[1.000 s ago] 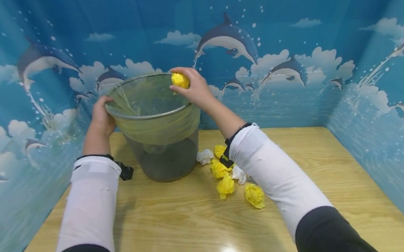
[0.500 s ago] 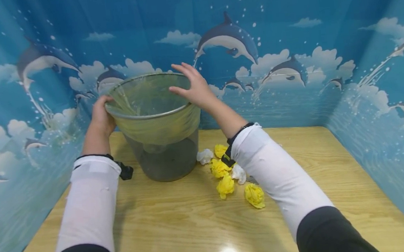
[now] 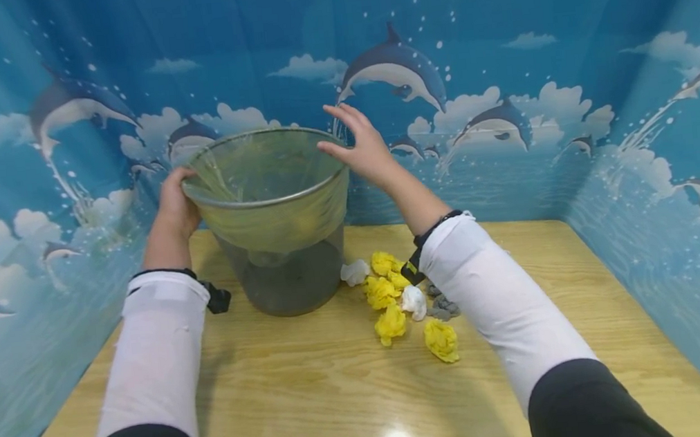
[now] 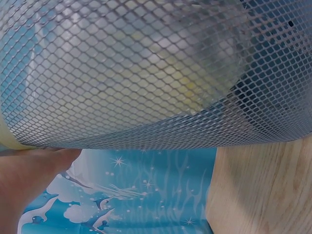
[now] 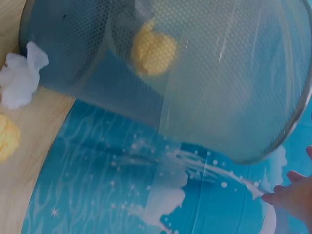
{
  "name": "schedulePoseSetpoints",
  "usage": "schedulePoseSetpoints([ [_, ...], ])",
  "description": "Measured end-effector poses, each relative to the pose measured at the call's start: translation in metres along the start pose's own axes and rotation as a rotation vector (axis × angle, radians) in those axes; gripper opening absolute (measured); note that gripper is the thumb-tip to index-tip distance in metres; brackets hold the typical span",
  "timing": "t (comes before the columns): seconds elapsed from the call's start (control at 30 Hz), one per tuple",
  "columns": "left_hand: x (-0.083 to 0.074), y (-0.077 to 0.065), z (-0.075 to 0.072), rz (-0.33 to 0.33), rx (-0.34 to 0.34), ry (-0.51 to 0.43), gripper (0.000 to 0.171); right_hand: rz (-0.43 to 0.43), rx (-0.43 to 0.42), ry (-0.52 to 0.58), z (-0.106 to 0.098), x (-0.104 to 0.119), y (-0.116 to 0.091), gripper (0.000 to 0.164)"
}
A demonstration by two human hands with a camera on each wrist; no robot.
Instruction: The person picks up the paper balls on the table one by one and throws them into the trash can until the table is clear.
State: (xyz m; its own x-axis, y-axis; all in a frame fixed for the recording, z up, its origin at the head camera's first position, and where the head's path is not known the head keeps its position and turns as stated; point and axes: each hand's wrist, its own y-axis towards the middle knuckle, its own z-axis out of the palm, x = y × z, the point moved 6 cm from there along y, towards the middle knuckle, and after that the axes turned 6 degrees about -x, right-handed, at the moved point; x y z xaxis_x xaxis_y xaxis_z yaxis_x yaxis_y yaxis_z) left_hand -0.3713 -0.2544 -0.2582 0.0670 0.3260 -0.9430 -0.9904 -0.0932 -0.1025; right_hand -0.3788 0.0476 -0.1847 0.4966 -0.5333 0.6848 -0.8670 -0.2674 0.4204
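A grey mesh wastebasket (image 3: 293,279) with a thin translucent yellowish liner stands on the wooden table. My left hand (image 3: 175,204) grips its rim at the left side, thumb over the edge. Just off the right side of the rim, my right hand (image 3: 364,144) is raised with fingers spread, holding nothing. Through the mesh in the right wrist view, a yellow crumpled paper ball (image 5: 153,48) shows inside the liner. Several yellow crumpled paper balls (image 3: 390,324) lie right of the basket, with white crumpled balls (image 3: 413,302) and grey crumpled balls (image 3: 444,307) among them.
The wooden table (image 3: 316,402) reaches to a blue dolphin-print curtain (image 3: 497,39) at the back and both sides. The basket stands close to the back curtain. My right sleeve (image 3: 489,303) passes beside the grey balls.
My right hand has let the yellow paper ball drop into the wastebasket, spread its fingers and moved right, off the rim. The left hand has stayed on the rim.
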Motion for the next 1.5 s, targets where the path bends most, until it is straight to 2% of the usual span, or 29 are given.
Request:
schedulePoseSetpoints([
  [0.27, 0.0, 0.001, -0.004, -0.001, -0.019, 0.007, 0.07, 0.034, -0.036, -0.045, -0.023, -0.022, -0.005, 0.068],
  [0.53, 0.002, 0.0, -0.005, 0.001, -0.013, 0.01, 0.071, 0.033, -0.053, -0.149, -0.054, -0.051, -0.024, 0.07],
  [0.8, -0.002, -0.001, -0.007, 0.025, -0.01, -0.002, 0.068, 0.087, -0.078, -0.197, -0.08, -0.084, -0.043, 0.071],
  [1.13, -0.001, 0.001, -0.006, 0.008, -0.03, -0.018, 0.069, 0.171, -0.03, -0.274, -0.096, -0.125, -0.072, 0.071],
  [1.37, 0.0, 0.001, -0.004, 0.006, -0.049, 0.006, 0.072, 0.266, 0.026, -0.318, -0.097, -0.159, -0.094, 0.069],
  [1.5, 0.001, 0.0, -0.001, 0.019, -0.035, 0.027, 0.073, 0.313, 0.051, -0.333, -0.096, -0.177, -0.107, 0.07],
])
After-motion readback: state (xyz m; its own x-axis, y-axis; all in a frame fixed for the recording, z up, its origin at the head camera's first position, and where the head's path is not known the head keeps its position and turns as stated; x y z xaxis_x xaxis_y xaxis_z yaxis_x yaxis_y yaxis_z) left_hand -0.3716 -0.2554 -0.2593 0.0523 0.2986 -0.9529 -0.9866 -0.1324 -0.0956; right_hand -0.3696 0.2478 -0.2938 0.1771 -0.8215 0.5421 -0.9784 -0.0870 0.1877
